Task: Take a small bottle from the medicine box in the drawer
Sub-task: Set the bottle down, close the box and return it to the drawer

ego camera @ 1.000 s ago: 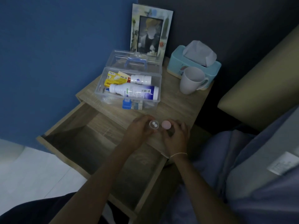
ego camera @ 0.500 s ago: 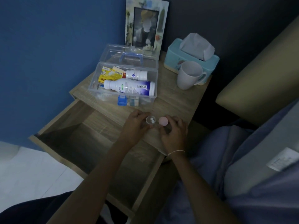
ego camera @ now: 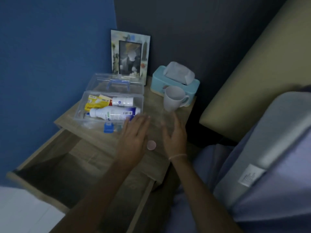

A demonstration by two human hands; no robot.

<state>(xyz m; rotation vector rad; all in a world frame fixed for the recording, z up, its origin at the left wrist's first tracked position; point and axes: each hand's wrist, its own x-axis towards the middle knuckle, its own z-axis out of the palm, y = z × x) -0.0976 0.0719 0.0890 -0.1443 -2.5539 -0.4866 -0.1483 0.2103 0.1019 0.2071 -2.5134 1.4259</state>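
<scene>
A small pink-capped bottle (ego camera: 151, 145) stands on the wooden nightstand (ego camera: 94, 137) near its front edge, between my two hands. My left hand (ego camera: 134, 137) hovers flat with fingers spread, its fingertips at the front right corner of the clear medicine box (ego camera: 80, 106). My right hand (ego camera: 175, 137) is open and motion-blurred just right of the bottle. Neither hand holds anything. The box stands open on the nightstand and holds a large white bottle (ego camera: 114, 112), a smaller white bottle (ego camera: 122, 101) and yellow packets (ego camera: 95, 102).
The drawer (ego camera: 37, 190) below the nightstand top is pulled out. A white mug (ego camera: 173, 99), a teal tissue box (ego camera: 175, 81) and a picture frame (ego camera: 129, 54) stand at the back. A bed with blue bedding (ego camera: 260, 174) lies to the right.
Both hands let go of the small container and its pink lid. They opened and moved forward over the nightstand. The pink-topped bottle now stands alone between them.
</scene>
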